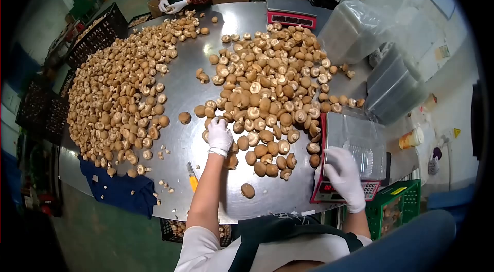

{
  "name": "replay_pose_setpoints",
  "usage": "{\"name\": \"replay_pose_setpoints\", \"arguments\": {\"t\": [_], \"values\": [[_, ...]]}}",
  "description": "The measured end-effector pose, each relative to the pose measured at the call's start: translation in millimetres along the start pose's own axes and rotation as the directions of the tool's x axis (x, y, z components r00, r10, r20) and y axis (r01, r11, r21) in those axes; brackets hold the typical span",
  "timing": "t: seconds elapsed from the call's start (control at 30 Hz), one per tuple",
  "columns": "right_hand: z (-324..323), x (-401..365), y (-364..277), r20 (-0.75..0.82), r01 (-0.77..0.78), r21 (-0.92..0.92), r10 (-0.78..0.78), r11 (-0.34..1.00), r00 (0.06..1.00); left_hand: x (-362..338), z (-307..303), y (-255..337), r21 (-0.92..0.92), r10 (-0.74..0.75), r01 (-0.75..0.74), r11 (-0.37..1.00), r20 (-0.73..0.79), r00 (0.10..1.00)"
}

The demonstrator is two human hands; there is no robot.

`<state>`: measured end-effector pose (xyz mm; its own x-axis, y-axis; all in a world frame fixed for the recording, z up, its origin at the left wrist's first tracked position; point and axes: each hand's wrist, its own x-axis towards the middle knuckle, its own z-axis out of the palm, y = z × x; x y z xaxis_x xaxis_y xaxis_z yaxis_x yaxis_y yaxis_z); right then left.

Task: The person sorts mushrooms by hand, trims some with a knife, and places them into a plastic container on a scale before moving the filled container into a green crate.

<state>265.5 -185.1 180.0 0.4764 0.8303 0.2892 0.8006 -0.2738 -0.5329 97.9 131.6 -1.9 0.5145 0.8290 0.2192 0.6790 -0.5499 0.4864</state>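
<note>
Left hand (219, 138) outstretched; right hand (346, 178) half-curled

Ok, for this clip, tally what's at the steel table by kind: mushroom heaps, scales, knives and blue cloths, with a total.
Mushroom heaps: 2
Scales: 2
Yellow-handled knife: 1
Blue cloth: 1
Total: 6
</note>
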Motion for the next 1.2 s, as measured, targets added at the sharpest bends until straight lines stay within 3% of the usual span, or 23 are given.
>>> {"name": "replay_pose_setpoints", "arguments": {"t": [0.07,0.1,0.13,0.17,0.2,0.23,0.27,0.33,0.37,0.4,0.47,0.5,0.53,0.57,0.6,0.67,0.7,0.73,0.77,0.83,1.0,1.1,1.2], "values": [[26.9,5.3,-0.4,0.036,0.052,0.074,-0.055,0.996,0.998,-3.7,-8.8,-5.2,-0.186,0.024,-0.042,0.982,-0.097,0.995],[34.7,9.0,-3.1,0.101,0.026,0.060,-0.032,0.998,0.994,-13.9,-11.9,-12.2,-0.440,-0.028,-0.073,0.895,-0.219,0.975],[47.5,9.6,0.4,0.118,0.024,0.080,-0.034,0.996,0.992,-27.2,-42.9,-3.8,-0.672,-0.192,0.108,0.733,-0.052,0.980],[62.1,9.8,5.6,0.137,0.024,0.103,-0.038,0.994,0.990,-42.1,-60.9,-7.4,-0.749,-0.156,-0.013,0.662,-0.155,0.975],[73.5,10.2,8.3,0.147,0.020,0.106,-0.035,0.994,0.988,-61.1,-75.2,-15.1,-0.894,-0.316,0.091,0.438,-0.058,0.947],[84.1,11.3,10.4,0.215,-0.002,0.104,-0.021,0.995,0.976,-77.3,-96.0,-28.9,-0.857,-0.319,0.054,0.512,-0.131,0.939],[94.6,12.0,12.2,0.283,-0.021,0.101,-0.009,0.995,0.959,-96.6,-112.0,-50.2,-0.709,-0.352,0.101,0.698,-0.217,0.910],[115.4,12.0,15.7,0.295,0.004,0.061,-0.022,0.998,0.955,-137.2,-141.7,-81.1,-0.556,-0.417,0.133,0.820,-0.423,0.804],[124.8,11.7,17.1,0.297,0.030,0.014,-0.033,0.999,0.954,-160.5,-155.4,-92.4,-0.641,-0.543,0.193,0.743,-0.409,0.733],[133.1,11.6,18.2,0.357,-0.044,0.026,0.032,0.999,0.933,-183.3,-163.6,-111.3,-0.584,-0.589,0.265,0.767,-0.476,0.653],[148.6,14.1,10.4,0.308,0.005,-0.070,0.017,0.998,0.951,-237.7,-174.2,-152.6,-0.364,-0.591,0.470,0.804,-0.581,0.560],[156.4,14.7,8.6,0.249,0.042,-0.172,0.002,0.984,0.969,-268.3,-176.4,-179.2,-0.214,-0.547,0.541,0.814,-0.597,0.587],[166.9,15.6,12.3,0.294,-0.018,-0.130,0.056,0.991,0.954,-274.5,-182.5,-167.8,0.073,-0.476,0.657,0.750,-0.630,0.613],[173.8,14.1,13.1,0.301,-0.011,-0.125,0.049,0.992,0.952,-282.9,-187.6,-152.1,0.349,-0.406,0.716,0.605,-0.638,0.654],[178.7,14.5,8.5,0.308,0.039,-0.169,0.015,0.985,0.951,-278.3,-188.5,-132.7,0.421,-0.268,0.637,0.646,-0.656,0.706],[184.1,13.0,4.3,0.301,0.133,-0.183,-0.073,0.974,0.951,-252.8,-185.4,-90.5,0.174,-0.216,0.339,0.925,-0.494,0.842],[183.6,10.8,2.5,0.306,0.141,-0.181,-0.081,0.973,0.948,-235.9,-171.5,-53.6,-0.098,-0.262,0.245,0.965,-0.453,0.852],[182.5,6.7,0.3,0.319,0.206,-0.152,-0.149,0.967,0.936,-223.6,-162.8,-27.5,-0.072,-0.217,0.205,0.976,-0.277,0.936],[181.6,1.5,-1.4,0.326,0.266,-0.123,-0.214,0.956,0.921,-221.0,-143.1,-8.4,-0.271,-0.230,0.195,0.943,-0.105,0.967],[174.6,-12.9,-1.1,0.362,0.340,-0.078,-0.291,0.937,0.886,-221.4,-99.6,15.6,-0.256,-0.016,0.029,0.966,0.054,0.998],[157.0,-42.9,1.3,0.371,0.345,-0.098,-0.288,0.933,0.883,-214.2,-32.0,43.4,-0.248,0.167,-0.129,0.960,0.140,0.976],[141.2,-48.0,3.3,0.293,0.246,-0.113,-0.204,0.963,0.934,-202.2,-18.1,36.5,-0.300,0.178,-0.144,0.943,0.088,0.980],[139.1,-56.6,19.1,0.133,0.087,-0.082,-0.076,0.993,0.988,-179.9,-25.9,19.5,-0.466,0.081,-0.135,0.875,-0.133,0.988]]}}
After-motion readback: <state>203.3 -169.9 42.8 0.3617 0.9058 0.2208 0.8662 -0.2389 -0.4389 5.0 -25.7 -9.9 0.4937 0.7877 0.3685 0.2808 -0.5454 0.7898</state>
